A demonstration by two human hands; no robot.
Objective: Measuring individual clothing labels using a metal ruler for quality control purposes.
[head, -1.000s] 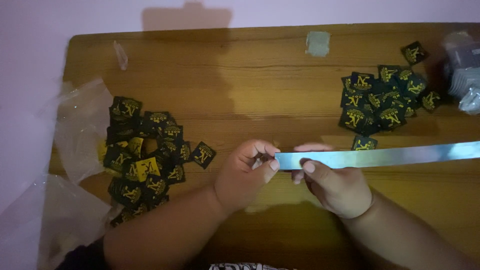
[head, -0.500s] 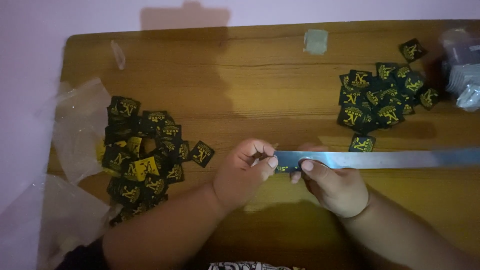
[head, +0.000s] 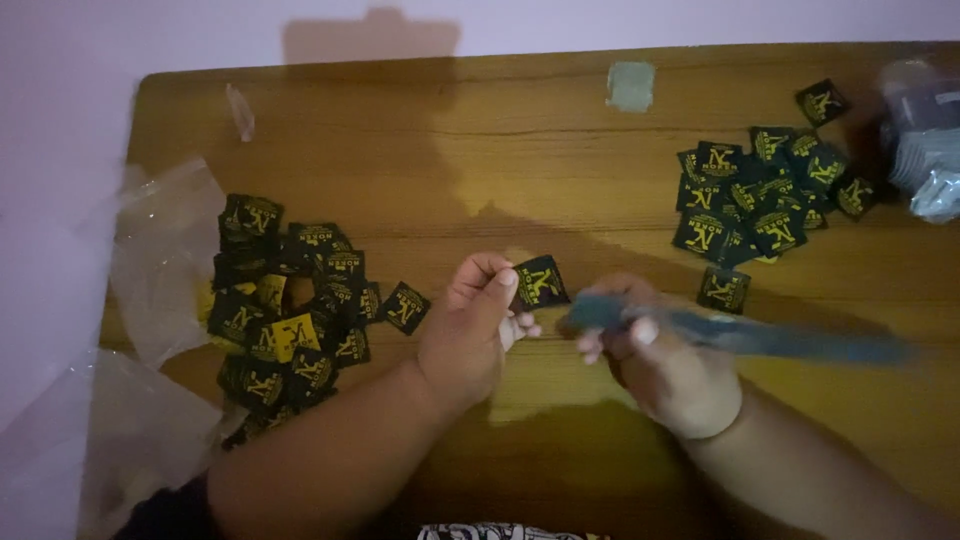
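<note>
My left hand [head: 472, 335] pinches a small black square label with yellow print [head: 540, 283] between thumb and fingers, held just above the wooden table [head: 420, 170]. My right hand [head: 665, 365] grips one end of a long thin metal ruler [head: 790, 340], which is blurred and stretches to the right. A gap separates the label from the ruler's end. A heap of the same black and yellow labels [head: 290, 300] lies left of my left hand. A second heap of labels [head: 765, 200] lies at the upper right.
Clear plastic bags [head: 160, 260] lie at the table's left edge and lower left corner. A grey-wrapped bundle [head: 925, 140] sits at the far right edge. A small pale square patch [head: 630, 85] and a scrap of clear plastic [head: 240, 110] rest near the back edge.
The ruler, earlier held level by both hands, is now in my right hand alone and has dropped lower. My left hand has come away holding a black label.
</note>
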